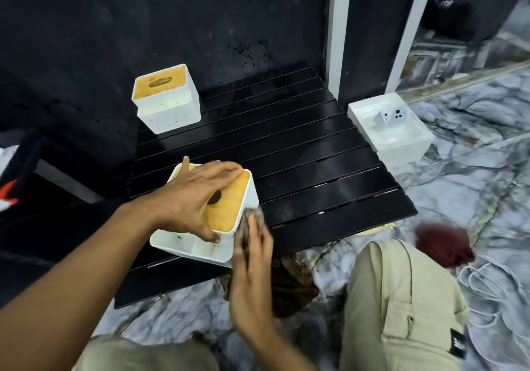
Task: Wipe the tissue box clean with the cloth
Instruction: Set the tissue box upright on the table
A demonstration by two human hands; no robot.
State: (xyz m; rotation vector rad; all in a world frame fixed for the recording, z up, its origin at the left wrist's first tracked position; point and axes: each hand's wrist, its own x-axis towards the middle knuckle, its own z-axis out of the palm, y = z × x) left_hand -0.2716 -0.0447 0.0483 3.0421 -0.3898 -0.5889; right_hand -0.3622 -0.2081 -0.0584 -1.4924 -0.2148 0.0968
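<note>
At the far left edge a dark object with red and white patches (8,195) lies partly out of frame. A black slatted bench (301,169) stands low on a marble-patterned floor (473,198), against a dark wall. At the bench's back left corner stands a second white box with a wooden slotted lid (166,98), its sides speckled.

The tissue box (232,204), white with a wooden lid and a dark oval slot, sits at the front left of the bench, with open white compartments along its near side. The left hand (195,198) rests on top of it: the fingers (220,168) lie straight and spread flat across the lid, and the thumb reaches down to the near edge by the compartments.

Just right of that, the right hand (252,261) holds a bunched, mottled cloth (256,215) against the box's near right corner. Its fingers are pressed together over the cloth; the hand is blurred, so the thumb's hold is hard to make out. Below it, a brown rag (289,287) lies on the floor at the bench's front edge.

Further right, a knee in khaki trousers (395,299) fills the foreground. A white open-topped box (401,146) holding small white objects sits beside the bench's right edge. A dark red cloth (443,244) lies on the floor near a white cable (487,278).
</note>
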